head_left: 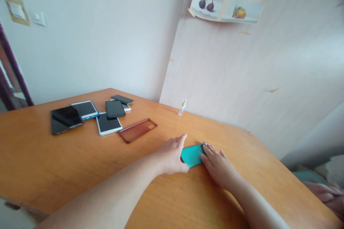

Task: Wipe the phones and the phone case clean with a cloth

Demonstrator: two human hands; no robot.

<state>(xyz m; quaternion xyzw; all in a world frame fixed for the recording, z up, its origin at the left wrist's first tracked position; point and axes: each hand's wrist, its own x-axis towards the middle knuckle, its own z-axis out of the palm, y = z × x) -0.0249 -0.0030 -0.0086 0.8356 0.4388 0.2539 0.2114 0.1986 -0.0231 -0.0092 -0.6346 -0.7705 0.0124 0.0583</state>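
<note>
A teal phone [192,155] lies flat on the wooden table, back side up, between my two hands. My left hand [172,155] is around its left end, thumb along the near edge and fingers at the far edge, with the index finger stretched forward. Over the right end rests my right hand [217,164], its fingers covering the corner by the camera and its thumb against the teal back. Whether a case is on the phone I cannot tell. A clear reddish-brown phone case [134,132] lies apart, beyond my left hand.
On the left of the table [88,157] are a black tablet [66,118], a white-framed tablet with a blue edge [85,109], another white-framed tablet [108,124] and several dark phones [115,109]. A small clear bottle [182,108] stands near the wall. Bedding shows at far right.
</note>
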